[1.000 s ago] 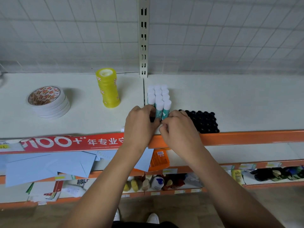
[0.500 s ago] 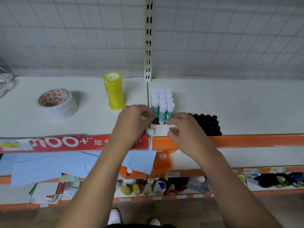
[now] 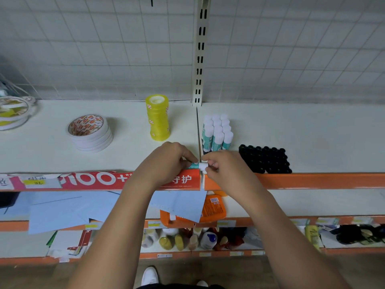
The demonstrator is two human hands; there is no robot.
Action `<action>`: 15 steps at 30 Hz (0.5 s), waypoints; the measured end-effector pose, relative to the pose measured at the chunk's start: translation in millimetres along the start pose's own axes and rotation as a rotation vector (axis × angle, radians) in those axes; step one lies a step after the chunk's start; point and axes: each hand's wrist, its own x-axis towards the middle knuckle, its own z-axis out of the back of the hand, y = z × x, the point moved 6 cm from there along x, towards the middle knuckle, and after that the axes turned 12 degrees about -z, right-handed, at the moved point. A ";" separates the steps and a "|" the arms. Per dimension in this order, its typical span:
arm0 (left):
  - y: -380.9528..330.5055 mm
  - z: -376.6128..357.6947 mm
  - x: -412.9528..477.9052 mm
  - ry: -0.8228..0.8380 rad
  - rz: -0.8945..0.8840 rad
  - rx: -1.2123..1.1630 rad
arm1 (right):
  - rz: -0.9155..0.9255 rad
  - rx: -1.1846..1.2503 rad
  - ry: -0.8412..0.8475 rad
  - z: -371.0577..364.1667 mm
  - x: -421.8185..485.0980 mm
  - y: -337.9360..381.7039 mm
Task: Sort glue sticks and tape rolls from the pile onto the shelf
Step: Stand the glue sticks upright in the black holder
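Both hands hold one glue stick [image 3: 198, 165] sideways above the shelf's front edge. My left hand [image 3: 166, 161] grips its teal body, and my right hand [image 3: 225, 170] pinches its white cap. Behind them a cluster of upright white-capped glue sticks [image 3: 217, 132] stands on the white shelf [image 3: 302, 134]. A yellow stack of tape rolls [image 3: 157, 117] stands to the left of the cluster. Further left lies a pile of white double-sided tape rolls [image 3: 89, 132]. More tape rolls [image 3: 12, 113] sit at the far left edge.
A black block of dark-capped items [image 3: 265, 159] sits right of the glue sticks. The shelf edge is an orange rail [image 3: 312, 180] with a red banner [image 3: 93, 181] on its left half. Lower shelves hold blue papers [image 3: 62, 209], an orange packet and small bottles [image 3: 187, 240].
Both hands have drawn back from the glue stick cluster toward the shelf's front edge. They now hold one glue stick sideways between them. The camera has tilted, so the scene sits lower.
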 end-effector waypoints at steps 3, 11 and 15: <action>-1.6 0.2 2.5 -0.042 -0.008 0.018 | -0.004 0.012 0.008 -0.2 2.5 -0.3; -13.4 4.7 7.1 -0.128 -0.084 0.180 | -0.032 0.146 -0.135 13.7 0.3 -7.3; -12.5 7.0 11.9 -0.169 -0.109 0.142 | -0.026 0.019 -0.137 21.4 -2.6 -10.7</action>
